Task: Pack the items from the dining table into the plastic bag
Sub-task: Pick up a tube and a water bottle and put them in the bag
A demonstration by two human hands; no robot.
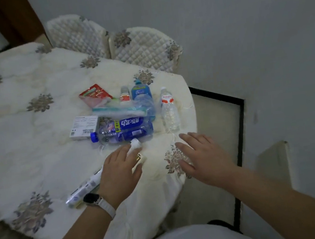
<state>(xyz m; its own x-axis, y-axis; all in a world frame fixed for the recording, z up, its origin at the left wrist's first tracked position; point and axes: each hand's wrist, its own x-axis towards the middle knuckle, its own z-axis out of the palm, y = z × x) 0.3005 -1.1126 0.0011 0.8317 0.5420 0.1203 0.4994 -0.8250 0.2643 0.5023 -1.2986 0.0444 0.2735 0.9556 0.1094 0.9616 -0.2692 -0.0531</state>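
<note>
Several items lie on the dining table [34, 122]: a red packet [95, 94], a small white bottle with a red label [125, 96], a blue bottle [140, 90], a clear water bottle [168, 110], a blue-labelled bottle on its side [122, 131], a white box [84, 127] and a teal toothbrush pack [118, 110]. Crumpled clear plastic [147, 105] lies against the blue bottle. My left hand [119, 169] has fairly straight fingers touching a small white object [136, 143]. My right hand [201, 157] hovers flat, fingers spread, over the table's right edge.
A silver tube [83, 188] lies beside my left wrist. Two quilted chairs [144, 49] stand behind the table against a grey wall. The floor [215, 112] drops away right of the table edge. The cloth has embroidered flowers.
</note>
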